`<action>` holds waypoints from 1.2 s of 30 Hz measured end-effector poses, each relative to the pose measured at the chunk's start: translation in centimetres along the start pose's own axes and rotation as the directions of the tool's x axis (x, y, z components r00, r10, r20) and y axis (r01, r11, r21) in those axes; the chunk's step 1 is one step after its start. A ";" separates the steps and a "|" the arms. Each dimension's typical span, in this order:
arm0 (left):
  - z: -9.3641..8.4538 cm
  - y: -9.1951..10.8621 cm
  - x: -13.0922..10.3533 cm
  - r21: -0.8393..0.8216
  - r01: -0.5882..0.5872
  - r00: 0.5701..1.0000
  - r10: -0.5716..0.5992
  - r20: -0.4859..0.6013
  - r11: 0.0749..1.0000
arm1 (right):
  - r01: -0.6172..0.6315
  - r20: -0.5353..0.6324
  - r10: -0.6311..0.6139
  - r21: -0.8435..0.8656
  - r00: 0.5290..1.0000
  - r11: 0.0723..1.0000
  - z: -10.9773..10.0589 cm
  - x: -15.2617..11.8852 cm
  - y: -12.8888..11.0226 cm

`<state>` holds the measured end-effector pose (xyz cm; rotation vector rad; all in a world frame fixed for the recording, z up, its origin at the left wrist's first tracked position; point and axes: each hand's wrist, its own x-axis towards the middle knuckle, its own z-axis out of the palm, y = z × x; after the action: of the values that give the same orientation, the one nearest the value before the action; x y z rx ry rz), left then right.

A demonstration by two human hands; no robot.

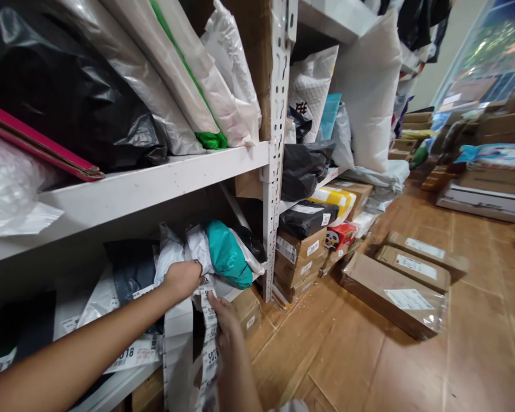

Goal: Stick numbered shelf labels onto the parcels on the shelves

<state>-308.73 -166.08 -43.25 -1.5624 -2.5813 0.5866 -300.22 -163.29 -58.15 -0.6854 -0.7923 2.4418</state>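
Observation:
My left hand point(182, 278) reaches into the lower shelf and grips the crumpled top of a white plastic parcel point(178, 249). Just below it, my right hand point(222, 312) pinches a long strip of white labels point(209, 343) with printed numbers that hangs down in front of the shelf. A teal plastic parcel point(226, 254) lies right of the white one, touching it. A dark parcel point(131, 266) sits behind my left forearm.
A white metal shelf unit point(154, 177) holds black, grey and white mailer bags above. Right of the upright post point(274, 171), cardboard boxes point(298, 254) and bags are stacked. Long brown boxes point(392, 294) lie on the wooden floor; more boxes stand at the far right.

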 end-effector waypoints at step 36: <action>-2.2 -3.3 1.7 -0.165 -0.115 0.993 0.118 0.006 0.980 | 0.290 -0.109 -0.305 -0.132 0.946 0.948 4.9 3.6 -3.2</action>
<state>-311.74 -165.32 -40.29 -1.7757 -2.6228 0.4044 -304.98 -160.88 -53.74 -0.7013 -0.9177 2.0718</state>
